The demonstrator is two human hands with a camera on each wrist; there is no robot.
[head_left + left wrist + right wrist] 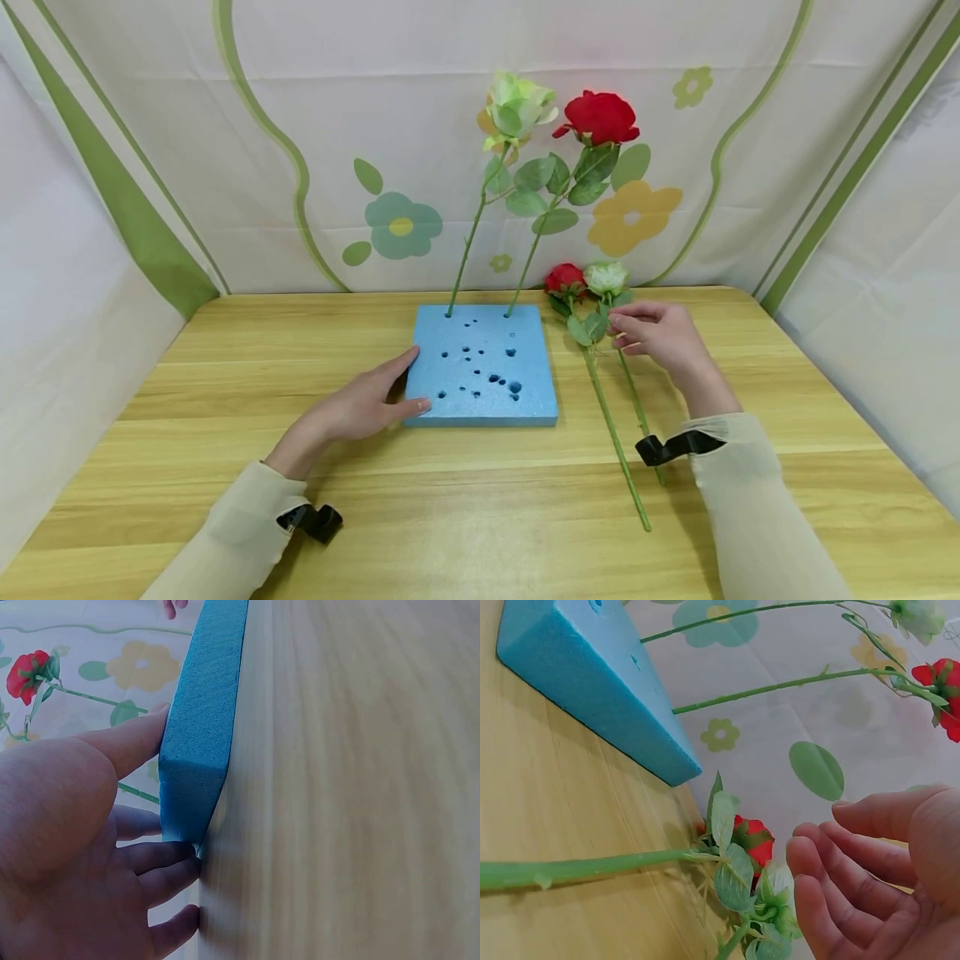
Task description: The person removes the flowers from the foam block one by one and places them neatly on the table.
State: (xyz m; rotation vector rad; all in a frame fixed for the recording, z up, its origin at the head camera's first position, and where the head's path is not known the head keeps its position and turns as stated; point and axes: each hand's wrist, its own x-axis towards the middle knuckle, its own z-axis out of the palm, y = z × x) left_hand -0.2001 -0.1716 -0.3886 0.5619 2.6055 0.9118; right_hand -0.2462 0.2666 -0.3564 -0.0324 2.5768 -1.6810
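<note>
A blue foam block (480, 328) with several holes lies on the table. My left hand (363, 407) holds its left side, thumb on top at the front corner; in the left wrist view the other fingers (159, 864) touch the side. A pale green rose (519, 108) and a red rose (600, 117) stand in the block's back holes, both leaning right. To the block's right lie a second red rose (564, 279) and a whitish-green rose (606, 277), stems toward me. Over the whitish one's stem hovers my right hand (663, 337), fingers loosely bent, nothing between them in the right wrist view.
The wooden table (247, 367) ends at a pale cloth backdrop (450, 50) printed with flowers and green lines. Cloth also hangs along both sides. A black wrist strap (678, 447) sits on the right sleeve, above the lying stems, and another (309, 521) on the left sleeve.
</note>
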